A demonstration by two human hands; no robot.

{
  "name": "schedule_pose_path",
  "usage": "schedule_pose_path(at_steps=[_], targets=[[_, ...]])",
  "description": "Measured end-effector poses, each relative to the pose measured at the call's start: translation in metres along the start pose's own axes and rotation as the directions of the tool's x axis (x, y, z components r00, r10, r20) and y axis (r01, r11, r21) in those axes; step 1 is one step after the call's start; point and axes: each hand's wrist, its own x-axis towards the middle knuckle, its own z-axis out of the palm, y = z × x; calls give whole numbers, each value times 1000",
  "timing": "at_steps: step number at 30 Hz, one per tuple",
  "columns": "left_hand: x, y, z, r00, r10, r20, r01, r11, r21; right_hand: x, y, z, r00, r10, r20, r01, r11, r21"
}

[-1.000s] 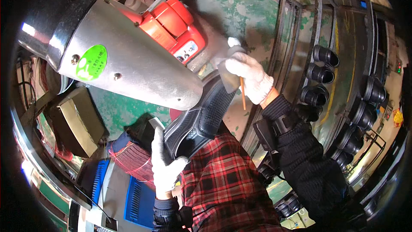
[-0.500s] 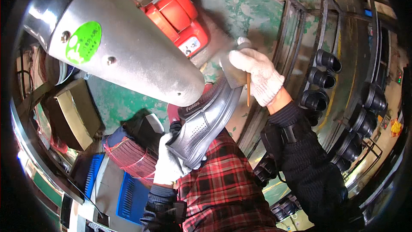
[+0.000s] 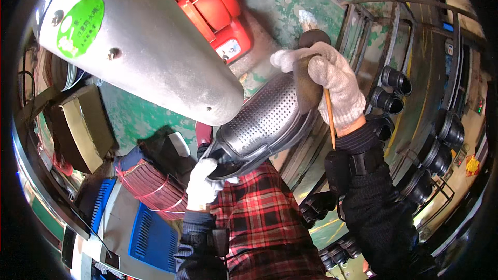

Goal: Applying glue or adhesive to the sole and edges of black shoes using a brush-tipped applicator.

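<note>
Between my hands is a black shoe with a perforated upper, its opening toward my left. My left hand, in a white glove, is closed on the heel end. My right hand, also gloved, pinches a flat dark brown piece against the toe end; its material is unclear. A thin wooden stick is also in that hand and points down past the palm. Beyond the fingers shows a pale, brush-like tip. A big silver metal tube with a green sticker ends just above the shoe.
A red machine housing stands beyond the tube. To the right, metal racks carry several black shoes. At left are a cardboard box, a tied reddish-brown bundle and a blue plastic crate.
The shoe has been turned, so its perforated top now faces up toward me. My right hand has moved slightly right and down, and the brown piece now overlaps the toe.
</note>
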Motion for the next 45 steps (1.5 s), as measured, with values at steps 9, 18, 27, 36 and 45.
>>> schedule_pose_path(at_steps=[9,18,27,36,45], targets=[[-7,52,55,941,337,-35,-219,683,697,-33,59,-56,955,26,-294,142,832,536],[-16,54,41,924,382,-30,-321,816,481,-26,54,-33,973,-155,-174,223,834,504],[-17,15,30,932,-257,-256,255,966,-40,2,30,-28,903,173,-393,-38,944,329],[-24,-2,13,976,-81,-200,38,977,-211,15,45,-7,905,106,-413,13,961,276],[-118,56,88,995,80,59,-99,786,611,-119,-4,29,962,-69,-264,167,915,367]])
